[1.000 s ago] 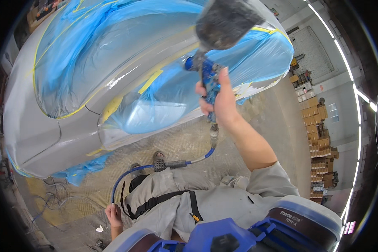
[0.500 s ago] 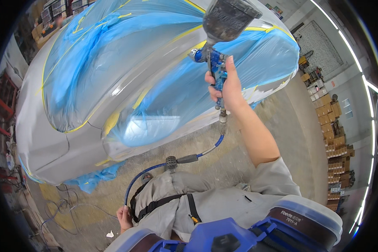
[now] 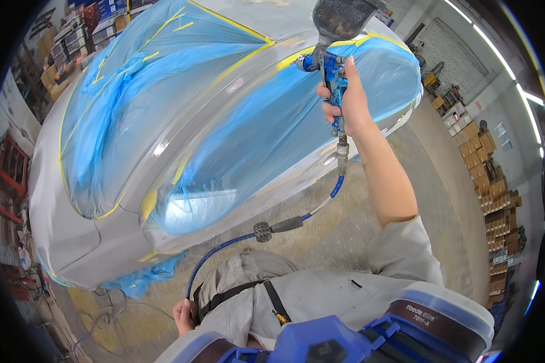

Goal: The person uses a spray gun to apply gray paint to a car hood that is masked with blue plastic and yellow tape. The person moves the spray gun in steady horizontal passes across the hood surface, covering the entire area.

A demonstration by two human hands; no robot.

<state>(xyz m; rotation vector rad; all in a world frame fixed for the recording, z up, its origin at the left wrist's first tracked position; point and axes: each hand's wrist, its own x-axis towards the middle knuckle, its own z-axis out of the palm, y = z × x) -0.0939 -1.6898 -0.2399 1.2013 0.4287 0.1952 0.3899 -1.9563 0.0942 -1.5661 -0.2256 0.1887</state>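
Observation:
My right hand [image 3: 350, 103] is wrapped round the handle of a blue spray gun [image 3: 332, 75], held up in front of the car. A dark, stained paint cup [image 3: 344, 21] sits on top of the gun, and its nozzle points left. From the gun's lower end a blue air hose [image 3: 224, 243] curves down to my left hand [image 3: 184, 314], closed round it beside my hip. A dark inline fitting [image 3: 278, 227] is on the hose. The grey car body [image 3: 103, 242] has blue plastic film [image 3: 248, 133] over its windows, edged with yellow tape [image 3: 242, 60].
A thin hose [image 3: 97, 323] lies coiled on the floor at lower left. Stacked cardboard boxes [image 3: 478, 154] line the right wall. Red metal racks [image 3: 9, 169] stand at far left. My blue respirator [image 3: 327, 345] covers the bottom of the view.
The spray gun and my right hand sit slightly farther right and higher in the view. The car appears shifted and turned a little, as the view has moved. Both hands keep their hold.

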